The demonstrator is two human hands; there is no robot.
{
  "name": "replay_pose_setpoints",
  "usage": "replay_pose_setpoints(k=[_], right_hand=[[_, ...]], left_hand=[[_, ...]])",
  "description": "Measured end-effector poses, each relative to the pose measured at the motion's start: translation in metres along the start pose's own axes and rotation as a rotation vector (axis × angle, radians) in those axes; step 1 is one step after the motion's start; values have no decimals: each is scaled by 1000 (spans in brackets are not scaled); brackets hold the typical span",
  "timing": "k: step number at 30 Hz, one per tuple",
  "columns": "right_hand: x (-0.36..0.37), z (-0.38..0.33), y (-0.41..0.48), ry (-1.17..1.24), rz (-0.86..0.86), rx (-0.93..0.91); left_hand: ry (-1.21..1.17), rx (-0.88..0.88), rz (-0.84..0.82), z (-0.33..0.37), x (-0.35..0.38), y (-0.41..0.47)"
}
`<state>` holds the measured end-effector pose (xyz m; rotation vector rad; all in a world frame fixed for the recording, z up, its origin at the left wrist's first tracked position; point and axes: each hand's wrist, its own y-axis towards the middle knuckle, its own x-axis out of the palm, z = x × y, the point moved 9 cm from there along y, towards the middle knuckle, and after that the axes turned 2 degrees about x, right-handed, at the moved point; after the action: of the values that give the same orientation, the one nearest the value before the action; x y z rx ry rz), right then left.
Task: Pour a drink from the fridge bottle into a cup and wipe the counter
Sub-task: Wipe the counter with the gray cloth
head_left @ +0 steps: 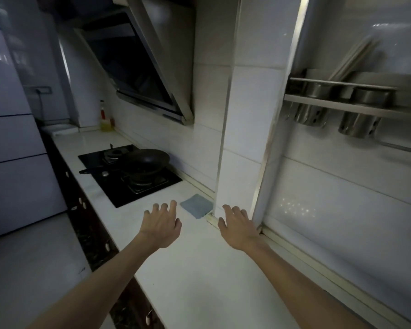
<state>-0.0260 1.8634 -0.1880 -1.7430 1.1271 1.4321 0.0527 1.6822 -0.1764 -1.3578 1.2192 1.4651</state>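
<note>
left hand (160, 225) spread, empty, palm down | right hand (239, 227) spread, empty | cloth (197, 205) flat on counter (199, 269) just beyond and between them, handy for wiping | fridge (12, 129) far left of left hand, shut | bottle, cup unseen

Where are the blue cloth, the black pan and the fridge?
blue cloth (197, 209): head view, middle of the folded cloth.
black pan (147, 160): head view, inside of the bowl.
fridge (12, 136): head view, front of a door.
</note>
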Motion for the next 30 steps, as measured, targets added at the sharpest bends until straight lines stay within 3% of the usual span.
replay_pose_setpoints(k=[11, 30], right_hand=[[35, -55, 78, 42, -27, -34], [127, -206, 212, 73, -110, 179]], left_hand=[[-40, -45, 1, -78, 31, 59], [17, 108, -74, -280, 82, 167]])
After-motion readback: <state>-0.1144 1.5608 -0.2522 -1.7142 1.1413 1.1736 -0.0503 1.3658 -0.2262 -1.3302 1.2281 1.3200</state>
